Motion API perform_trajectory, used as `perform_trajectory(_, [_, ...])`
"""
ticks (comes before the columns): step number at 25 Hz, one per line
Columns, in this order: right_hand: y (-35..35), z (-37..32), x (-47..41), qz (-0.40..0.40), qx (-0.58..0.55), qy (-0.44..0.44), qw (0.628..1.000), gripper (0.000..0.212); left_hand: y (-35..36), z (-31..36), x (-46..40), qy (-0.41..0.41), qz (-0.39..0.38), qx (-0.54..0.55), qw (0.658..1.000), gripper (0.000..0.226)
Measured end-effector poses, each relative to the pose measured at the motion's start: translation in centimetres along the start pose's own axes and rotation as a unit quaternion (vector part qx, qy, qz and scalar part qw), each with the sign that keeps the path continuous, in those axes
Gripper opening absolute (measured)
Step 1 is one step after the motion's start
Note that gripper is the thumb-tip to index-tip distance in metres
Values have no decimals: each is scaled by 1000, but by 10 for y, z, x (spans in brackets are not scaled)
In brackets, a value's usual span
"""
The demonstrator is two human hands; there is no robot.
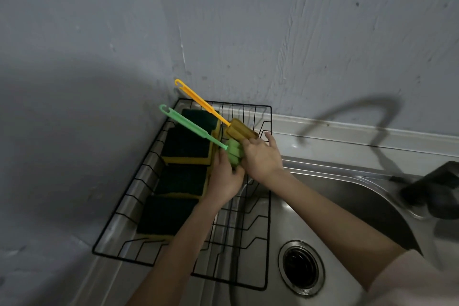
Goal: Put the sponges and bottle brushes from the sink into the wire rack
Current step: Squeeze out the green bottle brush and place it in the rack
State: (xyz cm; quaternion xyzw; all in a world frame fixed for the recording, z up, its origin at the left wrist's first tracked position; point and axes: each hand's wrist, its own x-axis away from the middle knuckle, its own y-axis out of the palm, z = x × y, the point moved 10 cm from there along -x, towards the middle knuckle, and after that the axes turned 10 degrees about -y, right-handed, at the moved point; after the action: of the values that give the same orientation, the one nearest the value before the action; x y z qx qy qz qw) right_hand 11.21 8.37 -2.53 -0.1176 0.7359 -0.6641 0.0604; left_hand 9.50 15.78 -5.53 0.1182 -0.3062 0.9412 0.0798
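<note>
A black wire rack (119, 208) sits on the drainboard left of the sink. Several dark green sponges (183, 144) with yellow undersides lie in a row along its left side. My left hand (224, 179) grips the foam head of a green bottle brush (188, 128) over the rack, its handle pointing up and left. My right hand (260, 156) holds the foam head of a yellow bottle brush (206, 104), whose handle also slants up and left toward the wall corner.
The steel sink (335, 206) with its round drain (301, 267) lies right of the rack. A dark faucet (432, 189) juts in from the right edge. Grey walls meet in a corner just behind the rack.
</note>
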Motion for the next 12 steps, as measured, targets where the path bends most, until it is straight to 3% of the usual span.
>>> perform_trajectory(12, [-16,-7,17,9,-80,-11,997,56,-12,1,17,-22,-41,-8,999,53])
